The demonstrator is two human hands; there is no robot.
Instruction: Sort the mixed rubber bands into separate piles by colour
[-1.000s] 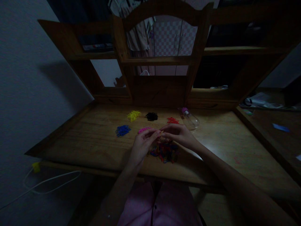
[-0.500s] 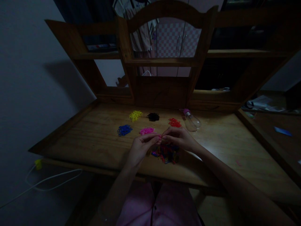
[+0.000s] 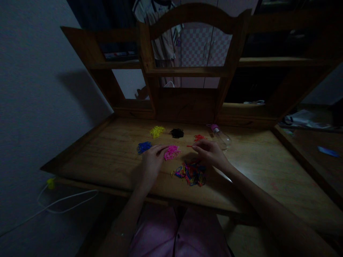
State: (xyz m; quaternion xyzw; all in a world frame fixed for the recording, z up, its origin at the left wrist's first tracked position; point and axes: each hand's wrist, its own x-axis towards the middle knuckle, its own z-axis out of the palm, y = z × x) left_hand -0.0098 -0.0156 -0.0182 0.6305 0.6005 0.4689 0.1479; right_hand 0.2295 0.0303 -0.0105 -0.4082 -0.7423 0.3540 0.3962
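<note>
My right hand (image 3: pixel 209 151) pinches a small red looped plastic clip (image 3: pixel 189 146) between thumb and fingertips, in front of the red pile (image 3: pixel 199 137). My left hand (image 3: pixel 153 160) has its thumb and fingers pressed together at the left edge of the pink pile (image 3: pixel 172 152). What they hold, if anything, is too small to make out. Nearer to me, below both hands, lies a mixed heap (image 3: pixel 190 174) of similar small pieces in several colours. Beyond the left hand is a blue pile (image 3: pixel 144 147), partly behind it.
A yellow pile (image 3: pixel 157 131) and a black pile (image 3: pixel 177 133) lie farther back on the wooden desk (image 3: pixel 102 153). A clear bulb-shaped bottle (image 3: pixel 223 138) with a pink cap lies at the right, partly behind my right hand. Wooden shelves (image 3: pixel 187 73) stand along the back.
My hands were together over the mixed heap, at a small pink piece. Now they are apart: the left beside the pink pile, the right holding a red clip. The view shifted slightly.
</note>
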